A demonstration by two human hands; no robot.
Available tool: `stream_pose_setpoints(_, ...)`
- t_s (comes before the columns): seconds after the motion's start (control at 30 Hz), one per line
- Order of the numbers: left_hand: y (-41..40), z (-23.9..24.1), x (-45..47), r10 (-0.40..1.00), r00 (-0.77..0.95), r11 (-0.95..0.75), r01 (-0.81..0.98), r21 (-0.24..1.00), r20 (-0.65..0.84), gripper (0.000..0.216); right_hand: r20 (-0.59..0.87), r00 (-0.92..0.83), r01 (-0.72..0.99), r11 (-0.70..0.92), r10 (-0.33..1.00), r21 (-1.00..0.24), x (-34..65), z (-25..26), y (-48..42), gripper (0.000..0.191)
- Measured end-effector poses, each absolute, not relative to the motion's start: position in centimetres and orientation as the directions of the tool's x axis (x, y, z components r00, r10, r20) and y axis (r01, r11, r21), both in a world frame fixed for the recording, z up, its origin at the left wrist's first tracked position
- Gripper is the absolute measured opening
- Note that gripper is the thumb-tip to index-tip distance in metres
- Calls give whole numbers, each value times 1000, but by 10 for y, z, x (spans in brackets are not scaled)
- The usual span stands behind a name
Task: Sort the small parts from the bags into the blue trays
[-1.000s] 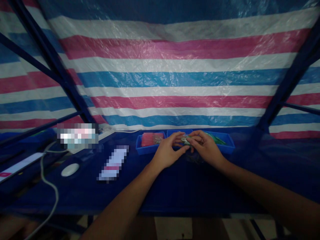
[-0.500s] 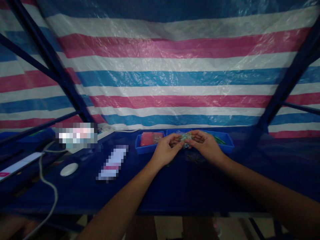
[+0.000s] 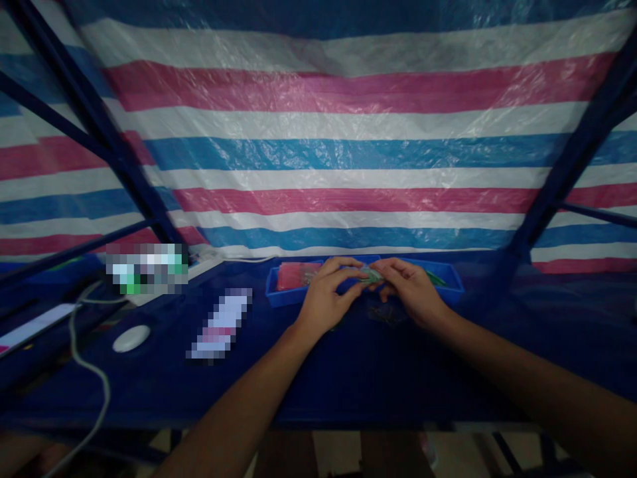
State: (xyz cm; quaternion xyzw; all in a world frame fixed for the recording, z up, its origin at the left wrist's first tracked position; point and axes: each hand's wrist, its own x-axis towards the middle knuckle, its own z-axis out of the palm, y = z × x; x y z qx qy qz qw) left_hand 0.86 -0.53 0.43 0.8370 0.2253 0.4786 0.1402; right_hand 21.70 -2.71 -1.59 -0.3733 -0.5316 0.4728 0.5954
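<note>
At frame centre, left hand (image 3: 326, 300) and right hand (image 3: 412, 293) pinch a small packet (image 3: 371, 275) above blue trays (image 3: 279, 297); a steady fingertip grip looks wise.

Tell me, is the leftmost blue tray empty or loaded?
Loaded: a pink pack lies inside the leftmost blue tray, covering most of its floor. What the pack holds is too dim to tell.

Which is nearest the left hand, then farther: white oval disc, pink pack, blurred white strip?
From the left hand, pinching a green piece:
1. Pink pack, in the blue tray beside it.
2. Blurred white strip, farther left.
3. White oval disc, far left.
</note>
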Motion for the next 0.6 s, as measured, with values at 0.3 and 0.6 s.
stream_pose_setpoints(0.3,2,-1,10,724,230,-689,191,699,650,30,469,101,262,431,878,-863,225,-10,-22,38)
stream_pose_setpoints(0.6,1,8,1,702,18,-692,254,676,712,31,664,-281,765,579,693,-281,237,-7,-22,26)
